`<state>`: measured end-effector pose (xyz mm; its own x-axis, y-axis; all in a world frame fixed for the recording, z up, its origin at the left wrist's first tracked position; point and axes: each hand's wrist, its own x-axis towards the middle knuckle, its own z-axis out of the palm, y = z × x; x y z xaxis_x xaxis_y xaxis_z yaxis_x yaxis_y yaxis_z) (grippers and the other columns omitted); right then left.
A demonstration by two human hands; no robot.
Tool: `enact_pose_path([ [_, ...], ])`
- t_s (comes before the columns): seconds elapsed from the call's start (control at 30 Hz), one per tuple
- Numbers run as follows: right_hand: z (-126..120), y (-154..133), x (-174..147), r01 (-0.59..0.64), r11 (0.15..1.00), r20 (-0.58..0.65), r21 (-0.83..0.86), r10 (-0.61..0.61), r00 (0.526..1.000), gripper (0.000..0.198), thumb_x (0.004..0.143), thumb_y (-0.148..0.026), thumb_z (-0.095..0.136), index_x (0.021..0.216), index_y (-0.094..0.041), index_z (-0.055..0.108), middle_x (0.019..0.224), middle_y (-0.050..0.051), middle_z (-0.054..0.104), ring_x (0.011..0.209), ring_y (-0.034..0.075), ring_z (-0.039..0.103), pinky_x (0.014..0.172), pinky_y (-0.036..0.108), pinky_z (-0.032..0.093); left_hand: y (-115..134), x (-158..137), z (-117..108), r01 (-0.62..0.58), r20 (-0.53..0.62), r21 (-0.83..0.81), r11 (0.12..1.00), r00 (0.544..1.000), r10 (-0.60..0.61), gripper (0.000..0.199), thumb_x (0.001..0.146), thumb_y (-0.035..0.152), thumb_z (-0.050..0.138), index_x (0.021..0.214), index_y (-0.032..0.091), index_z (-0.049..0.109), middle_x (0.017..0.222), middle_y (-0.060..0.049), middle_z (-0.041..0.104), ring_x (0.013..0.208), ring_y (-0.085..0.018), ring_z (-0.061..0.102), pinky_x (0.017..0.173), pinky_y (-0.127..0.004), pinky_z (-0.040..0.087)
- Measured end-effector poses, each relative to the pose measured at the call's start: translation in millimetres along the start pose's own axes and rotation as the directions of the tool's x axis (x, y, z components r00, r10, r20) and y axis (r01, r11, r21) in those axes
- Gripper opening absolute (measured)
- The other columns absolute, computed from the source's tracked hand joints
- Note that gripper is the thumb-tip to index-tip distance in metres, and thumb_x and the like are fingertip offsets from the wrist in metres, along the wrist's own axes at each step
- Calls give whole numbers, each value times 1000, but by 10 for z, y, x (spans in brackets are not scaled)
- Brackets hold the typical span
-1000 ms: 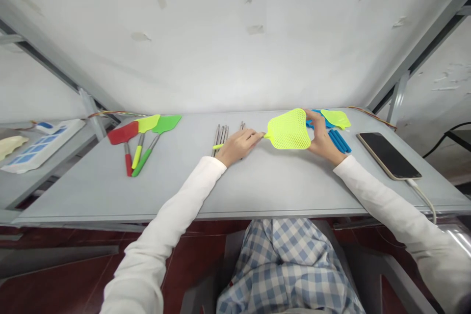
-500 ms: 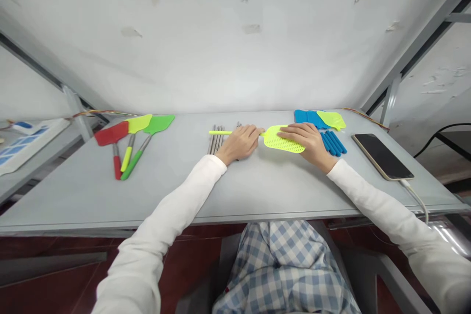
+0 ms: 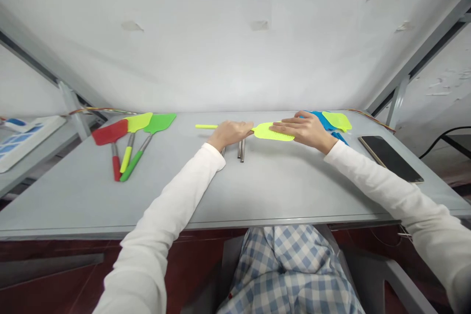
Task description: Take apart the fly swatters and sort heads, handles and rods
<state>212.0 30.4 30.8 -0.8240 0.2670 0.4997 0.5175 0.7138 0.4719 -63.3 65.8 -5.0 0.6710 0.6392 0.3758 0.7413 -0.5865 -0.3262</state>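
A yellow fly swatter (image 3: 263, 130) is held level above the table between both hands. My left hand (image 3: 231, 134) is closed around its shaft, and the yellow handle end pokes out to the left. My right hand (image 3: 305, 130) grips the perforated swatter head, with fingers over its top face. Below my left hand lie several metal tubes (image 3: 242, 151), partly covered by it. Behind my right hand are blue swatter heads (image 3: 324, 119), a loose yellow swatter head (image 3: 337, 121) and blue handle pieces (image 3: 339, 137), mostly hidden.
On the left of the table (image 3: 279, 191) lie a red fly swatter (image 3: 110, 132), a yellow-headed one (image 3: 139, 121) and a green one (image 3: 160, 122). A phone (image 3: 392, 158) rests at the right. A white wall stands behind, with metal frame posts (image 3: 75, 110) at the sides.
Both hands have shifted slightly left with the yellow fly swatter, whose head now appears flatter to view. Metal tubes show below my left hand. My right hand covers more of the blue pieces.
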Motion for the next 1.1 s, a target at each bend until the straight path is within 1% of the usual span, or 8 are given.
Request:
enact_pose_path([
  [0.13, 7, 111, -78, 58, 998, 65, -1, -58, 996, 42, 97, -7, 37, 123, -27, 63, 120, -3, 70, 107, 15, 67, 75, 34, 45, 94, 40, 38, -24, -38, -49, 999, 999, 22, 43, 100, 44, 31, 85, 17, 60, 63, -6, 63, 51, -15, 56, 46, -25, 28],
  [0.27, -125, 177, -256, 1, 1000, 153, 2, -1, 988, 42, 99, -12, 35, 126, -32, 61, 124, -3, 68, 113, 16, 65, 79, 36, 48, 109, 23, 84, -50, -104, -6, 999, 993, 49, 56, 100, 51, 20, 78, 18, 59, 56, -4, 59, 45, -15, 51, 44, -26, 26],
  [0.5, -417, 492, -657, -72, 997, 75, -20, 74, 994, 43, 101, -16, 36, 134, -36, 54, 126, -3, 67, 121, 16, 60, 82, 36, 46, 49, -18, 69, -22, -220, 49, 999, 975, 32, 61, 101, 50, 11, 71, 19, 55, 49, -2, 53, 39, -13, 43, 42, -28, 19],
  [0.6, -420, 519, -681, -21, 999, 84, -38, 24, 996, 45, 100, -14, 36, 136, -36, 51, 128, -4, 66, 120, 15, 61, 83, 35, 45, 74, 2, 61, -29, -252, 18, 999, 967, 33, 61, 100, 51, 13, 67, 19, 52, 46, 0, 48, 36, -11, 38, 42, -28, 14],
  [0.67, -391, 519, -676, 35, 996, 42, -83, -31, 999, 48, 99, -11, 38, 139, -35, 47, 129, -5, 65, 119, 14, 61, 84, 34, 44, 77, 0, 64, -23, -264, -7, 1000, 964, 21, 61, 100, 53, 14, 66, 19, 51, 46, 1, 45, 35, -10, 35, 42, -28, 13],
  [0.8, -333, 555, -674, 112, 975, -10, -193, -116, 993, 51, 97, -7, 40, 141, -32, 45, 128, -4, 65, 118, 14, 62, 85, 34, 43, 57, -26, 82, -16, -255, -28, 999, 967, 8, 61, 100, 54, 15, 65, 19, 52, 48, 0, 48, 36, -10, 34, 42, -28, 13],
  [0.97, -316, 602, -635, 17, 992, 89, -129, -5, 996, 45, 98, -11, 37, 133, -32, 55, 125, -3, 67, 118, 16, 62, 87, 36, 45, 18, -60, 77, 38, -203, -72, 997, 978, -52, 63, 99, 57, 13, 67, 20, 54, 47, 0, 48, 37, -10, 33, 43, -27, 15],
  [1.1, -321, 638, -591, -82, 996, 111, -20, 84, 990, 41, 98, -15, 37, 126, -34, 60, 125, -4, 67, 118, 18, 62, 87, 39, 45, 15, -70, 58, 70, -182, -127, 989, 979, -92, 63, 98, 58, 13, 67, 20, 52, 47, 1, 46, 38, -10, 35, 43, -27, 18],
])
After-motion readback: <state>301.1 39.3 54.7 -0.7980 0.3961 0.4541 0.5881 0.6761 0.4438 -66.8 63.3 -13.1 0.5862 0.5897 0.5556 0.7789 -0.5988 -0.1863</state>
